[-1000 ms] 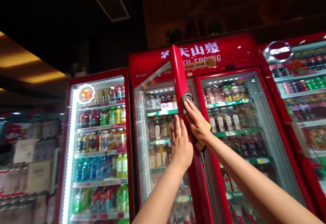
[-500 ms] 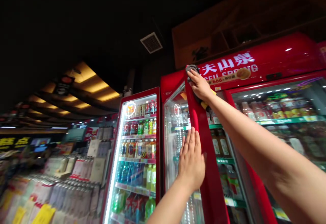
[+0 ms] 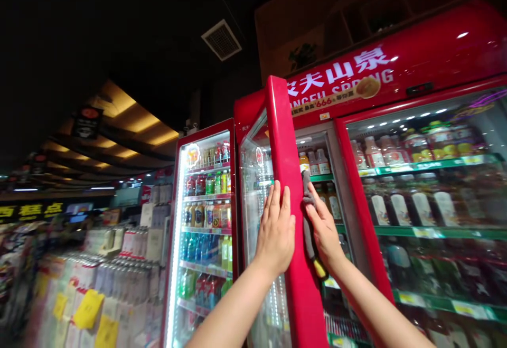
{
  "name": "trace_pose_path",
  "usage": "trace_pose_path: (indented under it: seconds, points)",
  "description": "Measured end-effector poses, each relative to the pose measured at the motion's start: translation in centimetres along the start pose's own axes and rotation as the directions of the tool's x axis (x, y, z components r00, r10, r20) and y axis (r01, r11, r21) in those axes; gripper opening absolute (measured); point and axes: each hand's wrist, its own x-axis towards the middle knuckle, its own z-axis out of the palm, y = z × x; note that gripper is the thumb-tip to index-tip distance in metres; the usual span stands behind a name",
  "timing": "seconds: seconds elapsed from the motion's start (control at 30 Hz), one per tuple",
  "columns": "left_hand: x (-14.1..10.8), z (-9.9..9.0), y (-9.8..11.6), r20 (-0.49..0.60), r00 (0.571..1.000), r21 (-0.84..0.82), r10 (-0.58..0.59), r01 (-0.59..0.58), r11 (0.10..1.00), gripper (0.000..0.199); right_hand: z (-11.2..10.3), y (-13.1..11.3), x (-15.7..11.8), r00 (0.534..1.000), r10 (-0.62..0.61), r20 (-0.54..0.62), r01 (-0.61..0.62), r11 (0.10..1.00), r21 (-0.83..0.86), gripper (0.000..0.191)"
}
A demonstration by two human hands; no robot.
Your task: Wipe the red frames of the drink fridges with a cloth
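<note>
A red-framed glass fridge door point(image 3: 280, 126) stands swung open, its edge towards me. My left hand point(image 3: 275, 232) lies against the left side of the red frame, fingers stretched out and holding nothing. On the other side of the frame, my right hand point(image 3: 327, 232) presses a grey cloth point(image 3: 308, 229) against the door's inner side. The cloth hangs down along the frame, and its lower end is yellow and black. My right fingers are bent over it. Behind the door, bottles point(image 3: 315, 161) stand on the fridge shelves.
A second lit drinks fridge point(image 3: 206, 216) stands to the left. The red fridge's closed glass door point(image 3: 428, 205) is at the right, below a red sign panel point(image 3: 443, 47). Racks of hanging packets point(image 3: 122, 269) with yellow tags fill the lower left.
My right hand has slid down with the grey cloth from the door's top corner to about the height of my left hand. My left hand still rests against the frame. The view has shifted slightly.
</note>
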Motion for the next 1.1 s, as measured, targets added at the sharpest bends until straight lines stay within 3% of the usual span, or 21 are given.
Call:
trace_pose_path:
  seconds: [0.2,0.33,0.43,0.6,0.7,0.8,0.87,0.93,1.0,1.1]
  points:
    - [1.0,-2.3,0.4,0.012,1.000,0.180,-0.001,-0.001,0.984,0.066,2.0,-0.3,-0.2,0.998,-0.055,0.044,0.055,0.998,-0.014,0.052]
    - [0.9,-4.9,-0.3,-0.065,0.997,0.338,-0.051,0.070,0.939,0.063,5.8,-0.4,-1.9,0.985,-0.135,0.110,0.139,0.990,-0.025,0.053]
    - [0.3,-6.5,-1.4,-0.169,0.980,0.429,-0.106,0.170,0.887,0.063,9.7,-0.6,-3.2,0.981,-0.129,0.144,0.117,0.990,0.085,0.054]
    - [-1.6,-9.6,-4.8,-0.281,0.939,0.499,-0.196,0.318,0.806,0.065,15.9,-0.5,-3.9,0.962,-0.114,0.248,0.036,0.954,0.298,0.051]
    - [-3.2,-11.7,-7.3,-0.277,0.941,0.584,-0.194,0.325,0.743,0.066,18.3,0.1,-2.6,0.938,-0.145,0.313,0.036,0.943,0.331,0.051]
    - [-4.8,-13.5,-9.9,-0.187,0.971,0.713,-0.147,0.237,0.660,0.067,20.5,1.7,-0.4,0.972,-0.128,0.197,0.070,0.957,0.281,0.051]
    - [-5.7,-14.5,-11.5,-0.129,0.983,0.771,-0.128,0.180,0.611,0.067,22.6,3.1,0.8,0.973,-0.194,0.126,0.161,0.959,0.235,0.053]
    - [-6.6,-15.3,-13.1,-0.108,0.987,0.808,-0.123,0.159,0.567,0.069,25.5,4.4,1.6,0.934,-0.320,0.161,0.289,0.938,0.191,0.056]
    - [-7.4,-16.1,-14.6,-0.101,0.987,0.831,-0.123,0.151,0.534,0.070,29.0,5.2,2.4,0.861,-0.434,0.264,0.405,0.901,0.159,0.061]
    - [-8.4,-17.3,-16.6,-0.100,0.986,0.843,-0.132,0.154,0.516,0.072,34.1,5.4,4.8,0.775,-0.518,0.361,0.519,0.848,0.104,0.065]
